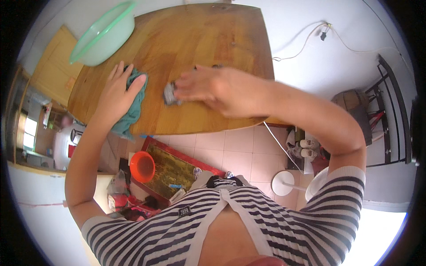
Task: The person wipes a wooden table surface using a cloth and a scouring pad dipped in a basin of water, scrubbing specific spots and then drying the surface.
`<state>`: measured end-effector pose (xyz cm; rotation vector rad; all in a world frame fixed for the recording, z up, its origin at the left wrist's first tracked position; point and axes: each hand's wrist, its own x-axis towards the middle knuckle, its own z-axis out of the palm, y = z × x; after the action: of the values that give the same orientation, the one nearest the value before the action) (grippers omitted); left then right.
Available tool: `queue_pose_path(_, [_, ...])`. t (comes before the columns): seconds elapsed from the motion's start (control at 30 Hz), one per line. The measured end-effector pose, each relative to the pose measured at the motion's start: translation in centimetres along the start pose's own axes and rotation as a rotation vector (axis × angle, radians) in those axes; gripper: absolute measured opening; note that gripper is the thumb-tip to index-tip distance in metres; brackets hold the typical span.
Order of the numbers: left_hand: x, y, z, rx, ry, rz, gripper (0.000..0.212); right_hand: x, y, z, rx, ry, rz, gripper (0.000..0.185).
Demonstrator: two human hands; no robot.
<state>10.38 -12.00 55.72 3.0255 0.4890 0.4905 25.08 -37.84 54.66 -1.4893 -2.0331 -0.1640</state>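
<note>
My left hand (117, 91) lies on a crumpled teal cloth (134, 111) at the left side of a wooden tabletop (186, 40). Its thumb presses across the cloth, and part of the cloth hangs over the table's near edge. My right hand (216, 86), blurred, is pressed palm down over a grey wad (171, 94). The wad sticks out past my fingertips, and a dark bit of something shows behind my knuckles. Whether the wad is cloth or a scouring pad cannot be told. Darker, worn patches mark the wood around my right hand.
A pale green plastic basin (106, 36) sits tilted in view at the table's far left corner. Below, an orange basin (142, 167) stands on a red-bordered mat (173, 166). A white fan (283, 183), shoes (309, 148) and a black metal frame (387, 113) are at the right.
</note>
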Motion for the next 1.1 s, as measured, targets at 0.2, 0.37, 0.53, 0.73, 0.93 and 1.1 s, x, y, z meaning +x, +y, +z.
queue_pose_path(0.2, [0.0, 0.9, -0.5, -0.081, -0.010, 0.065, 0.059, -7.0, -2.0, -4.3, -0.100, -0.093, 0.309, 0.049])
queue_pose_path(0.37, [1.7, 2.2, 0.8, -0.107, 0.012, 0.163, 0.054, -9.9, 9.7, -7.2, -0.109, 0.233, 0.366, 0.039])
queue_pose_path(0.53, [1.0, 1.9, 0.0, -0.175, 0.068, 0.135, 0.049, -10.2, 6.0, -5.8, -0.105, 0.280, 0.286, 0.034])
queue_pose_path(0.73, [-0.2, 2.7, -0.7, -0.164, 0.023, 0.158, 0.047, -11.2, -0.8, -3.8, 0.087, 0.226, 0.239, 0.021])
queue_pose_path(0.93, [0.9, 5.5, -0.8, -0.262, 0.033, 0.195, 0.048, -10.7, 11.4, -8.0, -0.020, 0.412, 0.540, 0.019])
queue_pose_path(1.1, [1.4, 5.0, 0.0, -0.283, 0.045, 0.193, 0.048, -11.5, 10.0, -5.7, -0.091, 0.533, 0.527, 0.015])
